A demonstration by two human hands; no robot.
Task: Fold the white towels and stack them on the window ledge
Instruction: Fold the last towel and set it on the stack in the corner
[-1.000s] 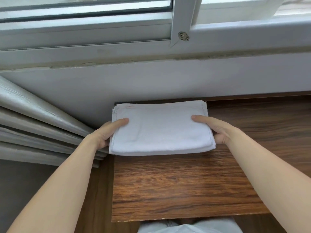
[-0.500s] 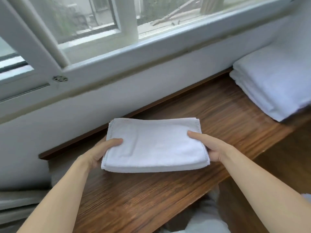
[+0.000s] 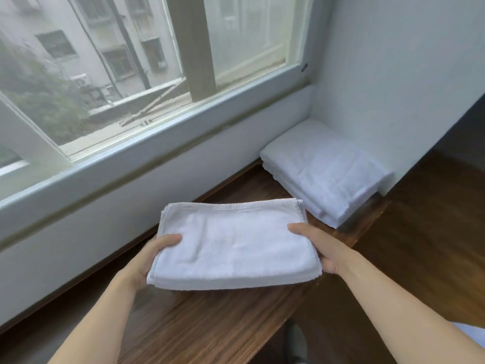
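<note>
Both my hands hold one folded white towel (image 3: 232, 244) flat, above the wooden ledge (image 3: 210, 324), roughly over its middle stretch and near the wall edge under the window (image 3: 131, 74). My left hand (image 3: 147, 261) grips the towel's left short edge, thumb on top, fingers curled underneath and hidden. My right hand (image 3: 319, 249) grips the right short edge the same way, thumb on top pointing inward, fingers under the cloth. The towel is level, several layers thick, stitched hems showing along the far and right edges. Can't tell whether its underside touches the ledge or clears it; a shadow shows under the near edge. At the far right end of the ledge, pushed into the corner where the two walls meet, sits a stack of folded towels (image 3: 325, 174), neat, touching the right wall. The held towel's far right corner is just beside that stack's near corner, not overlapping it. Wooden floor (image 3: 420, 245) lies past the ledge's right edge.
</note>
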